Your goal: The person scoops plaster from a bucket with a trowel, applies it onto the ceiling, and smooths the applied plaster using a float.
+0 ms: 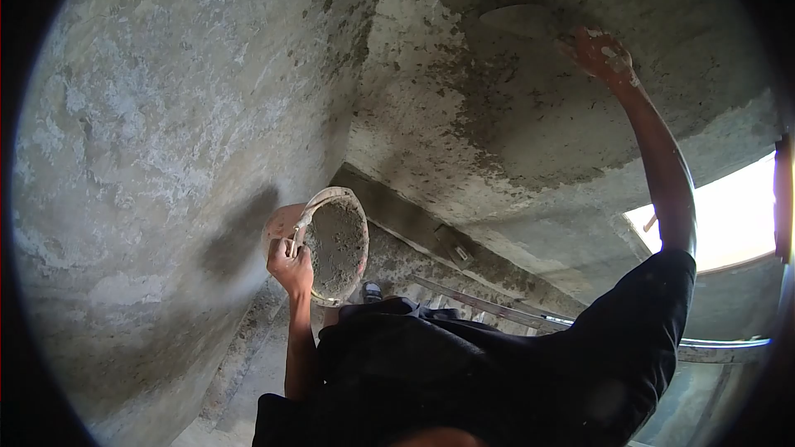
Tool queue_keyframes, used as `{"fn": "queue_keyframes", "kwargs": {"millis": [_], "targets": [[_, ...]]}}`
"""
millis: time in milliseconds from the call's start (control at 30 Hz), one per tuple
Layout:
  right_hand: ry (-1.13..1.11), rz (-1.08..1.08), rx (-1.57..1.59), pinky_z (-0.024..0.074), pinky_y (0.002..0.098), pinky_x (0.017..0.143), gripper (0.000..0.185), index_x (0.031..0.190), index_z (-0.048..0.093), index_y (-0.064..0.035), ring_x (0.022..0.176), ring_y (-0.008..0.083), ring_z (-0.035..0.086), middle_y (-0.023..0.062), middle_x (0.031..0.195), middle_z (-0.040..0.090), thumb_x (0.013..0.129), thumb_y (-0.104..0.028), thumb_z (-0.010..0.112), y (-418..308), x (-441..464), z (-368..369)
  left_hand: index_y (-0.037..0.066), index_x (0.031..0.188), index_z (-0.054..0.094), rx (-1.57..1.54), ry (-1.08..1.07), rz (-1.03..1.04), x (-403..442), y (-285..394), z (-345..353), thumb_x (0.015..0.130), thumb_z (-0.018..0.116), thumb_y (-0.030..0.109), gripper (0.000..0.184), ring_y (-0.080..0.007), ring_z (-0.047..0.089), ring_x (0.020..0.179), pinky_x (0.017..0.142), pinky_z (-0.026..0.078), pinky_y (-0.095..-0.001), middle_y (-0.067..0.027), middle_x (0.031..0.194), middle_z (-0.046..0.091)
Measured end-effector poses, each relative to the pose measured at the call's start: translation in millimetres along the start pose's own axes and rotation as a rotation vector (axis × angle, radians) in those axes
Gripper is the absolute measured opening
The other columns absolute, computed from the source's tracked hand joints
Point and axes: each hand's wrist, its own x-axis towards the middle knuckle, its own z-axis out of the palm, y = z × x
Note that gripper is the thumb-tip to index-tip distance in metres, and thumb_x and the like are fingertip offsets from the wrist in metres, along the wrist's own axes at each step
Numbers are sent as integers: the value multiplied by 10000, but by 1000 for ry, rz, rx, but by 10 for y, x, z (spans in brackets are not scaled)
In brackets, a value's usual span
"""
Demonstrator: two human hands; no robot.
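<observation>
"Where is the trowel (523, 21)?"

"On the far side, right of the middle, up at the dark, damp plaster (538, 120). Its blade points left; whether it touches the surface cannot be told."

"And the right hand (604, 58)?"

"Curled narrow around the trowel's grip, most of which it hides. Pale smears mark the knuckles and wrist."

"What does the left hand (290, 268) do?"

"It holds the bucket (283, 225) by its handle, the fingers closed at the left of the rim. The bucket hangs nearer than the trowel, left of the middle, its mouth facing the head camera."

"Anything inside?"

"Grey mortar (336, 244), lumpy on top."

"And around these?"

"A mottled grey wall (166, 116) fills the left, with a shadow beside the bucket. Right of the bucket, a ledge (397, 209) slants toward the near right, bearing a small object (453, 248) too unclear to name. A shoe (372, 290) shows just below the bucket's right side, and a bright opening (737, 215) lies at the far right, behind the right forearm."
</observation>
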Motion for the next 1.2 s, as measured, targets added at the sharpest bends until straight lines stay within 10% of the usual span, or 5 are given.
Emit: {"fn": "queue_keyframes", "kwargs": {"millis": [300, 400, 467, 967, 1200], "targets": [[348, 663, 466, 517, 288, 467, 775, 1388, 56, -98, 599, 210, 564, 203, 1158, 461, 854, -515, 434, -1185, 668, 526, -10, 583, 386, -11, -34, -7, 83, -2, 89, 571, 580, -22, 195, -205, 390, 496, 490, 328, -334, -71, 592, 409], [-17, 1059, 1898, 518, 328, 472, 850, 1387, 36, -69, 586, 221, 564, 226, 1167, 464, 826, -552, 454, -370, 578, 203, -11, 586, 390, -26, -58, -16, 83, -26, 134, 573, 578, -13, 188, -205, 390, 499, 494, 330, -330, -71, 592, 411], [-737, 537, 2523, 518, 397, 537, 923, 1387, 3, -56, 622, 253, 581, 215, 1038, 539, 797, -602, 456, 469, 323, 278, -11, 586, 391, -19, -75, -20, 69, -71, 158, 573, 576, -12, 185, -204, 390, 499, 495, 330, -328, -72, 592, 411], [-535, 1110, 2661, 501, 377, 452, 767, 1194, 377, 64, 645, 266, 618, 197, 818, 587, 790, -577, 499, 244, -198, -210, -8, 578, 389, -12, -137, 1, 90, -143, 19, 569, 559, -18, 170, -198, 384, 486, 478, 318, -333, -64, 584, 402], [-363, 552, 2580, 494, 326, 650, 477, 1236, 455, -119, 722, 166, 563, 100, 803, 572, 774, -31, 534, 253, -810, -1410, 1, 568, 406, -7, -148, -10, 103, -89, -67, 551, 571, -21, 168, -220, 417, 515, 504, 330, -350, -80, 594, 419]]}}
